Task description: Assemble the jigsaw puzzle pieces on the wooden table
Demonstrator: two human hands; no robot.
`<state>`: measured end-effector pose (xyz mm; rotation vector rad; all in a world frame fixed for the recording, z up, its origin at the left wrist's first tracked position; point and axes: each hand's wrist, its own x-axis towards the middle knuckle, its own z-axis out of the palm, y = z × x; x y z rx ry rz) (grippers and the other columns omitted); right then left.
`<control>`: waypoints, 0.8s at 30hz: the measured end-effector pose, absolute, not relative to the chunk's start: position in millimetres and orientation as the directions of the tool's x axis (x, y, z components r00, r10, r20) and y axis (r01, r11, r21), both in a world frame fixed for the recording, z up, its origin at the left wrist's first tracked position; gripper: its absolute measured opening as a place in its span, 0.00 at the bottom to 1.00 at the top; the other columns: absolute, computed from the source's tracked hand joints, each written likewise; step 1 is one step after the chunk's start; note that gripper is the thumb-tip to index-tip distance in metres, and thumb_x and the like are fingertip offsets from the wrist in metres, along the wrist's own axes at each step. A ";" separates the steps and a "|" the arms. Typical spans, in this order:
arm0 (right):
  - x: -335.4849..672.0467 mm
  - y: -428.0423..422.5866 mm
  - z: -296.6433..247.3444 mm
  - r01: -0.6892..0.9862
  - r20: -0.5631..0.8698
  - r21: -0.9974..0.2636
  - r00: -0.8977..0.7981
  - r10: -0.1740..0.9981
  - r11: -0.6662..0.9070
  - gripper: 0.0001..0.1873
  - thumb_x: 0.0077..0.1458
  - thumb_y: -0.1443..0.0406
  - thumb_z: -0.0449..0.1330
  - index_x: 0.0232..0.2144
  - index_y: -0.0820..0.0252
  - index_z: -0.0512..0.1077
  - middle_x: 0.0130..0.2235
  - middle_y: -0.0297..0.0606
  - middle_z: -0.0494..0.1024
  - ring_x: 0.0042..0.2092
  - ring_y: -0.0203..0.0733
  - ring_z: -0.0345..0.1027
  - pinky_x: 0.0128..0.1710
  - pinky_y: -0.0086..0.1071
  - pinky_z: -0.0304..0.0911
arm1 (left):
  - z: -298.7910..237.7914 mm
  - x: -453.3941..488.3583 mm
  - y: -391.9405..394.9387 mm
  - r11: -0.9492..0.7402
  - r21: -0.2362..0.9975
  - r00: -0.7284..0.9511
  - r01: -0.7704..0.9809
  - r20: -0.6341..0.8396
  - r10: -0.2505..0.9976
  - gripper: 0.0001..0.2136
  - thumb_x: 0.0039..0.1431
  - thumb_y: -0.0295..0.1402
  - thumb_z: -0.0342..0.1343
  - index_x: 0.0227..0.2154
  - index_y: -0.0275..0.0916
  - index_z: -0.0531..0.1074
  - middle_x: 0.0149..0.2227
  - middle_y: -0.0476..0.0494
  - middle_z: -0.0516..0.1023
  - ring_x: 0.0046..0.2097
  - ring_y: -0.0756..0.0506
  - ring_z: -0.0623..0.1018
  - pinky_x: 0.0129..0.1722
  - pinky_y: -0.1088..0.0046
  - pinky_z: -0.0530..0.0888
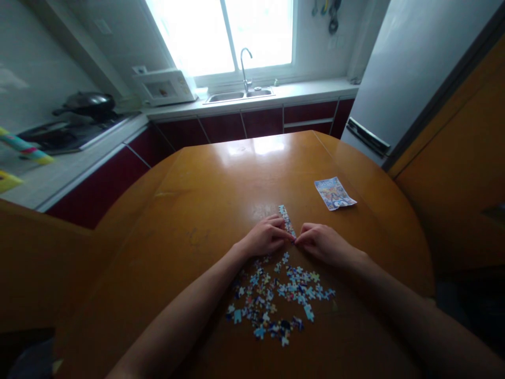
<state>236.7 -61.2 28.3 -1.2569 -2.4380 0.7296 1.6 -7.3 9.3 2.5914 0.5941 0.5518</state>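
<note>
A narrow strip of joined jigsaw puzzle pieces [287, 219] lies on the wooden table, running away from me. My left hand [267, 236] is at the strip's left side, its fingers curled and its index fingertip pressed at the near end. From the right, my right hand [321, 243] pinches at that same end, where a small dark puzzle piece [293, 242] is mostly covered by fingertips. Close below both hands spreads a loose heap of puzzle pieces [290, 288], many light blue, others dark or multicoloured. A few of them look joined in small clusters.
A creased, colourful printed sheet [334, 193] lies on the table [221, 200] beyond my right hand. Past the table are a counter with a sink [239, 96], a microwave [165, 87], a stove with a pan [89, 102], and a fridge [414, 58] on the right.
</note>
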 end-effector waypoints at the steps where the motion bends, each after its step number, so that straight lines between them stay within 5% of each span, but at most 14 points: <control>1: 237.0 -61.1 28.4 0.665 0.033 -0.565 -0.574 0.818 0.489 0.12 0.61 0.66 0.57 0.35 0.53 0.82 0.35 0.37 0.77 0.35 0.37 0.71 0.35 0.29 0.59 | 9.3 1.7 -7.3 -0.818 0.481 0.830 0.315 0.278 0.483 0.13 0.63 0.27 0.54 0.43 0.48 0.81 0.32 0.45 0.70 0.39 0.46 0.69 0.42 0.69 0.69; 24: 238.6 -58.7 25.6 0.699 0.002 -0.584 -0.509 0.861 0.414 0.12 0.59 0.67 0.58 0.36 0.52 0.82 0.37 0.38 0.78 0.36 0.39 0.72 0.38 0.30 0.62 | 11.5 1.6 -7.6 -0.801 0.508 0.835 0.315 0.253 0.489 0.15 0.60 0.23 0.54 0.43 0.47 0.81 0.32 0.47 0.71 0.39 0.47 0.70 0.42 0.69 0.70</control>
